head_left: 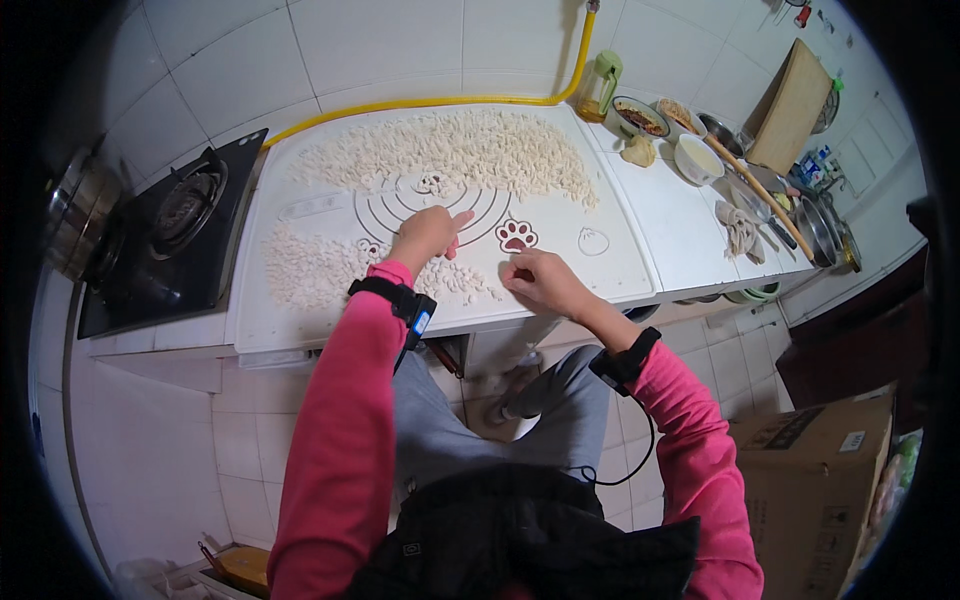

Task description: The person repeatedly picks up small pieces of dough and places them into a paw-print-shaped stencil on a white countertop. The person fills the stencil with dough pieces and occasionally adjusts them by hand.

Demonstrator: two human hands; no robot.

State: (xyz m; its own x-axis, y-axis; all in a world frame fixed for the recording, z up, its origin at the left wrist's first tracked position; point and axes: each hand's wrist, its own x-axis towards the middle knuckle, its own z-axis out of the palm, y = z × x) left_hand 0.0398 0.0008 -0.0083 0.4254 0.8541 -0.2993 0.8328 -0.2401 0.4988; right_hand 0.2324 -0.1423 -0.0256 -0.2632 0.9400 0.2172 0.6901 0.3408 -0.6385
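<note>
A white printed mat [480, 259] with a paw print and rings lies on the worktop. Along its back spreads a wide layer of small pale dough pieces [480, 150]; a second, rounder-looking batch [307, 266] covers the front left. My left hand [433, 234] is over the rings at the middle, fingers partly spread, one finger pointing right; its palm side is hidden. Beside the paw print, at the right end of the front batch, my right hand [541, 281] has its thumb and fingertips brought together low over the mat. Whether anything small is between them cannot be seen.
A black gas hob [131, 262] and a steel pot [79, 202] are on the left. Behind the mat runs a yellow hose [420, 101]. To the right are an oil bottle [598, 86], a white bowl [697, 160], a wooden rolling pin [757, 195], a cloth [741, 229] and a knife [781, 234].
</note>
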